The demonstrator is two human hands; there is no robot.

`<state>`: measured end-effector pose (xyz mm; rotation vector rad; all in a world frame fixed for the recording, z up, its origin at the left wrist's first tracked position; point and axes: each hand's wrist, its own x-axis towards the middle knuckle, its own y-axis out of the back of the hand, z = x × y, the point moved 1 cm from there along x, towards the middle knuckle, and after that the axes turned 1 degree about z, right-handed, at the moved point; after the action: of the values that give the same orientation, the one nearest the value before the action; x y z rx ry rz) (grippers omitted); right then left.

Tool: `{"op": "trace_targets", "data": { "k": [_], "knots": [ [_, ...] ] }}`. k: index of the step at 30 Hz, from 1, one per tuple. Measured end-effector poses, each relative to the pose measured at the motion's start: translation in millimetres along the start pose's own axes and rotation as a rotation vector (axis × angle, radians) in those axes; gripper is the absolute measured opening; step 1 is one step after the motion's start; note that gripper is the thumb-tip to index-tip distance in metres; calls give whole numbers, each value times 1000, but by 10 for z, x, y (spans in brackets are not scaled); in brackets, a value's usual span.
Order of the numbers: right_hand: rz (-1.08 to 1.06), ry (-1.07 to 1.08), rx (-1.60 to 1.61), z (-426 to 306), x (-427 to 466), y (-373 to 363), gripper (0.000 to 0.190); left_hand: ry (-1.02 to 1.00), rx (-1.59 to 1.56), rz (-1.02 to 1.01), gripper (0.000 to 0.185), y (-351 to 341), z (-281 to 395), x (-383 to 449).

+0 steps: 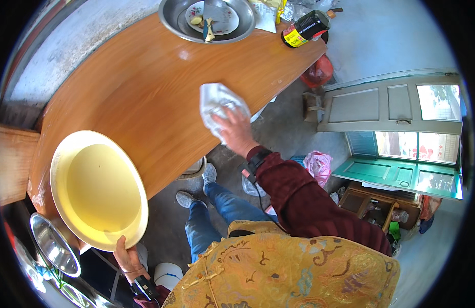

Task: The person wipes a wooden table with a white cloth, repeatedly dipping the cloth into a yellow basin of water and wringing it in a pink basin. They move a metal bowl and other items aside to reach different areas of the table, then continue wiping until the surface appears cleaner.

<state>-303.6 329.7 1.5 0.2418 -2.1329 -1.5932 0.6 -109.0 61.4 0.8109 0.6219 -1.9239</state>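
Under my right hand (236, 129) is a crumpled white cloth (218, 101), pressed flat against the wooden tabletop (145, 88) near its front edge. My fingers spread over the cloth and part of it bunches beneath them. At the table's left end stands a wide yellow basin (102, 188) with a pale rim; it holds liquid. My left hand (128, 257) grips the basin's near rim, thumb on the rim and the other fingers partly hidden below it.
A steel basin (168, 23) at the back holds a flowered plate (231, 21) and a cleaver (209, 29). A dark sauce bottle (307, 29) stands near the right corner. Beside the yellow basin is a steel bowl (54, 244). A white bucket (168, 274) sits on the floor.
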Motion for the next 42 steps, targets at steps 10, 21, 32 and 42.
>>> {"op": "trace_targets", "data": {
  "k": [10, 21, 32, 42],
  "knots": [
    [-6, -435, -75, 2081, 406, -76, 56, 51, 43, -152, 67, -806, -188, -179],
    [-170, -5, 0, 1630, 823, 86, 57, 110, 168, -359, 74, -1961, -319, -332],
    [20, -427, -99, 3066, 1877, -149, 55, 92, 281, -478, 71, -2679, -516, -465],
    [-37, -298, -340, 3090, 557, 137, 53, 144, 329, -519, 70, -2964, -667, -511]
  ]
}}
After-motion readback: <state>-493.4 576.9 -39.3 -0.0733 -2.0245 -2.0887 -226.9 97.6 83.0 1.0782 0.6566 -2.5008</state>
